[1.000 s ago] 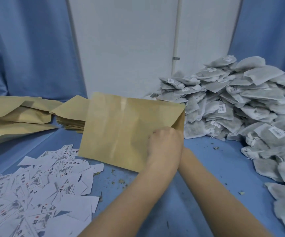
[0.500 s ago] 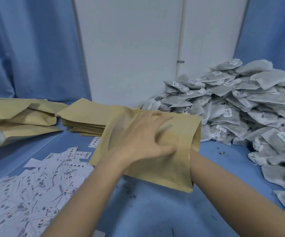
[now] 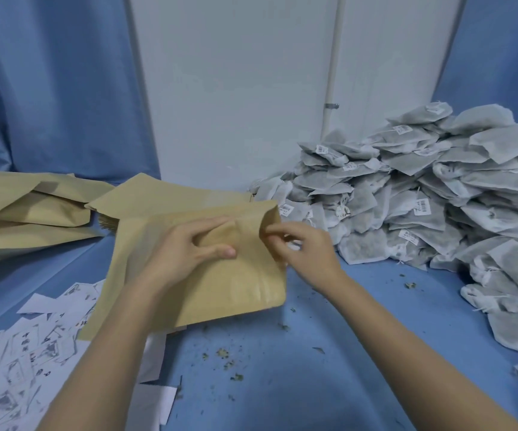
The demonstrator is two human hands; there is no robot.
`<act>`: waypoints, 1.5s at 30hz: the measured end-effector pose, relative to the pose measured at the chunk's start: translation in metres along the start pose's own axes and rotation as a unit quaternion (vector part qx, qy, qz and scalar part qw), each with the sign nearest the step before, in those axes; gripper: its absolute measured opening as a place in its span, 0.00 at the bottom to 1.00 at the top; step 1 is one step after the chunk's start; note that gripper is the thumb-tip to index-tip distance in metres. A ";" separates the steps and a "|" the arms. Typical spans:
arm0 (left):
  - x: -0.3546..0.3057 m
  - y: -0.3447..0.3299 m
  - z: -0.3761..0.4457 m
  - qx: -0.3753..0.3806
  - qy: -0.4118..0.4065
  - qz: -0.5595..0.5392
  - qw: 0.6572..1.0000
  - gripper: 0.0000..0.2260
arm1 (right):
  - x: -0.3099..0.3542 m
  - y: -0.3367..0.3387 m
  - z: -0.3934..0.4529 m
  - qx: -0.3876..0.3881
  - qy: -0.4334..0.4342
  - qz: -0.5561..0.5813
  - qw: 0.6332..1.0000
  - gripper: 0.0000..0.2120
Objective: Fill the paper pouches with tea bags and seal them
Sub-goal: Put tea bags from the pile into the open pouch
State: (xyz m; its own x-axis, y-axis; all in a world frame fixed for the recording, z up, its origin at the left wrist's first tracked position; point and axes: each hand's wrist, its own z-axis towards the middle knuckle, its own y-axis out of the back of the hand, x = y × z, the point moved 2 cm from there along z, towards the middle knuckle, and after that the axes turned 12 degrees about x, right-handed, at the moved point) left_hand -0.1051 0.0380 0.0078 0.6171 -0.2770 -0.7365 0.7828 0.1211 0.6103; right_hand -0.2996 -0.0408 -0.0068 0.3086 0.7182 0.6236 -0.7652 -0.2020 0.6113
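Head view: a person works at a blue desk [image 3: 376, 353] with both bare hands on one paper pouch [image 3: 226, 284].
Step in hand: judged to be opening the pouch's mouth so it can take tea bags; nothing is sealed yet.
Pouch position: lying tilted on the desk, in front of the pouch stack [image 3: 164, 197], its open edge toward the tea bag pile [image 3: 422, 197].
Left hand [image 3: 186, 253]: rests on the pouch's face, fingers [image 3: 220, 251] curled and bunching the paper.
Right hand [image 3: 307, 253]: its fingers pinch the pouch's upper right edge at the mouth.
Next move: probably spread the mouth wide, then free the right hand to reach the pile just beside it.
Other things: printed slips [image 3: 18, 353] lie at the left, loose crumbs [image 3: 223, 356] nearby.
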 end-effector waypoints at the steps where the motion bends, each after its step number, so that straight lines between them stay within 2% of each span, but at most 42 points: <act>1: 0.008 0.002 0.001 -0.008 0.014 0.005 1.000 0.22 | -0.013 0.005 -0.005 -0.049 -0.036 0.020 0.998 0.08; 2: 0.014 0.003 0.002 -0.009 0.024 0.014 1.000 0.22 | -0.024 0.009 -0.007 -0.078 -0.074 0.018 0.994 0.09; 3: 0.019 0.004 0.004 -0.007 0.031 0.021 0.999 0.22 | -0.039 0.011 -0.006 -0.075 -0.121 -0.008 0.990 0.09; 5: 0.027 0.007 0.009 -0.007 0.042 0.027 0.999 0.21 | -0.063 0.007 -0.001 -0.012 -0.191 -0.077 0.978 0.12; 9: 0.043 0.011 0.019 -0.022 0.064 0.030 0.997 0.20 | -0.081 -0.019 0.009 0.088 -0.256 -0.101 0.957 0.31; 12: 0.052 0.012 0.023 -0.026 0.071 0.030 0.997 0.22 | -0.087 -0.043 0.019 0.098 -0.304 -0.132 0.939 0.39; 14: 0.056 0.012 0.023 -0.031 0.067 0.031 0.997 0.23 | -0.090 -0.053 0.024 0.073 -0.319 -0.127 0.936 0.38; 19: 0.062 0.008 0.023 -0.033 0.071 0.044 0.996 0.27 | -0.097 -0.031 0.014 -0.014 -0.300 0.093 0.949 0.26; 22: 0.063 0.006 0.026 -0.024 0.072 0.049 0.996 0.27 | -0.098 0.005 -0.001 -0.073 -0.292 0.184 0.936 0.27; 25: 0.061 0.003 0.028 -0.008 0.067 0.049 0.997 0.28 | -0.085 0.023 -0.005 -0.114 -0.236 0.312 0.913 0.27; 28: 0.057 0.003 0.028 -0.013 0.061 0.036 0.997 0.29 | -0.063 0.004 0.005 -0.130 -0.213 0.280 0.927 0.24; 30: 0.054 0.003 0.030 -0.019 0.055 0.025 0.998 0.28 | -0.047 -0.021 0.018 -0.034 -0.215 0.233 0.948 0.21; 32: 0.053 0.004 0.031 -0.019 0.047 0.019 0.999 0.27 | -0.034 -0.045 0.029 0.158 -0.197 0.186 0.949 0.06; 33: 0.054 0.004 0.030 -0.020 0.046 0.020 0.999 0.27 | -0.033 -0.049 0.035 0.208 -0.176 0.140 0.952 0.07; 34: 0.055 0.005 0.030 -0.024 0.047 0.024 0.998 0.27 | -0.035 -0.049 0.040 0.211 -0.154 0.093 0.961 0.15; 35: 0.057 0.006 0.029 -0.032 0.048 0.028 0.998 0.27 | -0.037 -0.045 0.044 0.171 -0.148 0.056 0.972 0.17; 37: 0.060 0.008 0.028 -0.049 0.050 0.040 0.997 0.27 | -0.053 -0.032 0.051 0.001 -0.181 0.024 0.983 0.10; 38: 0.060 0.008 0.028 -0.055 0.050 0.046 0.996 0.27 | -0.060 -0.027 0.051 -0.085 -0.211 0.001 0.974 0.10; 39: 0.060 0.008 0.028 -0.059 0.050 0.050 0.996 0.27 | -0.067 -0.026 0.051 -0.128 -0.249 -0.021 0.960 0.17; 41: 0.060 0.007 0.028 -0.065 0.051 0.057 0.995 0.28 | -0.081 -0.031 0.057 -0.112 -0.302 -0.029 0.946 0.30; 42: 0.060 0.007 0.029 -0.068 0.053 0.060 0.994 0.28 | -0.084 -0.035 0.062 -0.095 -0.307 -0.023 0.947 0.33; 43: 0.060 0.006 0.029 -0.072 0.054 0.062 0.994 0.28 | -0.085 -0.038 0.066 -0.091 -0.303 -0.014 0.948 0.33; 45: 0.060 0.007 0.028 -0.082 0.056 0.068 0.993 0.28 | -0.087 -0.041 0.064 -0.120 -0.285 0.028 0.951 0.27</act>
State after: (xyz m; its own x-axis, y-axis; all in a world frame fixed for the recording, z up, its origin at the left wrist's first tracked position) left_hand -0.0649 -0.0042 -0.0237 0.7152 -0.1419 -0.6843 0.6891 0.3064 0.6567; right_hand -0.2586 -0.1381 -0.0552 0.4680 0.2198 0.8559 -0.8747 -0.0224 0.4841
